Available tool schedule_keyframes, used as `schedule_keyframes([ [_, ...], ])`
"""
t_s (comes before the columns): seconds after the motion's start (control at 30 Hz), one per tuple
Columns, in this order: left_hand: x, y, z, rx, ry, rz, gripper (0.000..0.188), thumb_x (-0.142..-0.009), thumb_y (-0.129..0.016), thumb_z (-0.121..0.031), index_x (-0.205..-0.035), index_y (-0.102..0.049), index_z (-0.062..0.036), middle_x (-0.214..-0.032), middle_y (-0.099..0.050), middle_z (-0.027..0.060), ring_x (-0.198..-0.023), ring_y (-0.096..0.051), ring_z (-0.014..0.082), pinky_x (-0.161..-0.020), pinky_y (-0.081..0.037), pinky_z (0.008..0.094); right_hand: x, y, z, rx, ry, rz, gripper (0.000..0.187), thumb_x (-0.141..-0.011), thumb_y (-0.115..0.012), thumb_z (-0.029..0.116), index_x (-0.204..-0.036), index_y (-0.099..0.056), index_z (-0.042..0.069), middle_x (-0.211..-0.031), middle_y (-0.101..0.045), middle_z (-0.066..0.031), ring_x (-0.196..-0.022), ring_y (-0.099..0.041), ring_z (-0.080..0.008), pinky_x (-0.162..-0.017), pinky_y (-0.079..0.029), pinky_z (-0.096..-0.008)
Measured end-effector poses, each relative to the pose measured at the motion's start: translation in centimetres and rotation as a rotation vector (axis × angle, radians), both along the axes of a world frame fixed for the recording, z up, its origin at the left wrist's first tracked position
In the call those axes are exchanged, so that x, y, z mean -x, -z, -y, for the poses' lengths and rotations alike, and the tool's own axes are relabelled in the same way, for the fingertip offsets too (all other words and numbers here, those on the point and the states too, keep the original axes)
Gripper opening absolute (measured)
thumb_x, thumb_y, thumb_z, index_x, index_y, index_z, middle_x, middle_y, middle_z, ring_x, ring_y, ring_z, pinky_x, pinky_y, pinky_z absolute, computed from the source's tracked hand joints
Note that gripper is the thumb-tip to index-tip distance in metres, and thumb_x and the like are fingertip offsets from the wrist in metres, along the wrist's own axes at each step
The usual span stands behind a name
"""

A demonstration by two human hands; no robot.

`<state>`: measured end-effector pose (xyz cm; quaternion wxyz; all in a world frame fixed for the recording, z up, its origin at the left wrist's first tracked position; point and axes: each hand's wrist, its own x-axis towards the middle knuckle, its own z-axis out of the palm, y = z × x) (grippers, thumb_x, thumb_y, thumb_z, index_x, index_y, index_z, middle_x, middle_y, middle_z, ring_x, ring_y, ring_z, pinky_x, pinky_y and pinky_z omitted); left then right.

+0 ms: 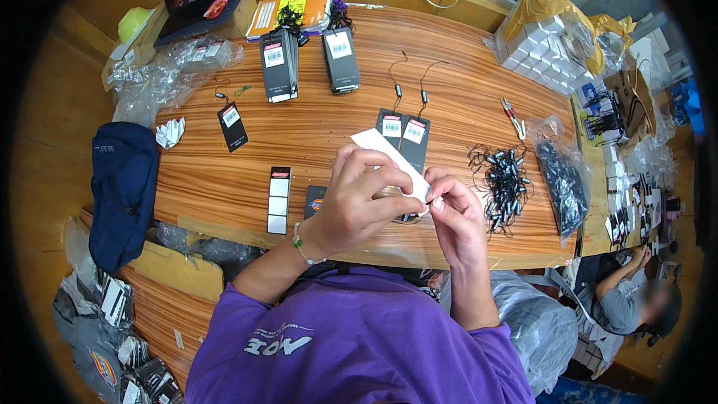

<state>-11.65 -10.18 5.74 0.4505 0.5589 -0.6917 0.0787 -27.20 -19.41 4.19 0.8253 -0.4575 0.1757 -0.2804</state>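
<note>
My left hand (pixel 357 193) grips a white tag (pixel 395 155) over the table's near middle, its fingers curled across the card. At the tag's lower end my right hand (pixel 458 213) closes thumb and forefinger in a pinch; a small dark bit shows there, too small to name. Just beyond lie two black hang tags (pixel 413 133) with white labels and dark strings. A black card (pixel 315 199) is partly covered by my left hand. Left of it lies a narrow strip with white panels (pixel 278 200). A heap of black tag strings (pixel 502 183) lies right of my right hand.
Two stacks of black tags (pixel 278 67) (pixel 341 63) stand at the back. A single tag (pixel 232 127), crumpled paper (pixel 170 133) and a dark blue cloth (pixel 120 194) are left. Snips (pixel 513 118), a bagged black bundle (pixel 561 183) and white boxes (pixel 542 49) are right. A person (pixel 636 303) sits far right.
</note>
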Motion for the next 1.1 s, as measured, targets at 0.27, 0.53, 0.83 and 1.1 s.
schedule_keyframes([
  [0.27,-0.2,0.0,-0.1,-0.042,0.002,0.041,0.021,-0.059,-0.071,-0.013,-0.078,-0.069,-0.0204,-0.083,-0.055,-0.0066,-0.085,-0.047,0.0168,-0.077,-0.032,0.0357,0.7,0.0,1.2,0.006,0.214,0.139,0.006,-0.081,-0.058,0.007,-0.084,-0.056,0.004,-0.103,-0.05,-0.0076,-0.091,-0.047,-0.0148,-0.083,-0.037,-0.0281],
  [0.53,-0.6,3.2,0.5,-0.398,0.085,-0.748,0.014,-0.075,-0.064,0.0,-0.087,-0.068,-0.0055,-0.071,-0.053,-0.0001,-0.064,-0.046,0.0097,-0.056,-0.036,0.0232,-0.3,-0.5,2.8,-0.186,-0.015,0.506,0.009,-0.093,-0.044,0.017,-0.097,-0.039,0.01,-0.068,-0.052,-0.0076,-0.062,-0.053,-0.0195,-0.077,-0.047,-0.0448],
  [0.83,1.1,5.3,0.8,-0.381,0.386,-1.438,0.035,-0.087,-0.055,-0.008,-0.113,-0.032,-0.0048,-0.093,-0.055,0.0105,-0.081,-0.06,0.0164,-0.076,-0.049,0.0264,-2.3,0.0,1.5,-0.458,0.045,0.555,0.008,-0.094,-0.044,0.017,-0.099,-0.043,0.011,-0.075,-0.051,-0.0043,-0.069,-0.051,-0.0153,-0.083,-0.047,-0.0457],
  [1.1,3.0,4.8,1.8,-0.181,0.068,-1.03,0.047,-0.069,-0.071,0.003,-0.098,-0.035,-0.0062,-0.108,-0.047,0.0097,-0.096,-0.057,0.0172,-0.086,-0.049,0.0308,-2.6,-1.0,-0.1,-0.434,0.16,0.553,0.007,-0.093,-0.045,0.016,-0.099,-0.043,0.012,-0.08,-0.053,-0.0048,-0.074,-0.054,-0.0154,-0.091,-0.043,-0.0496],
])
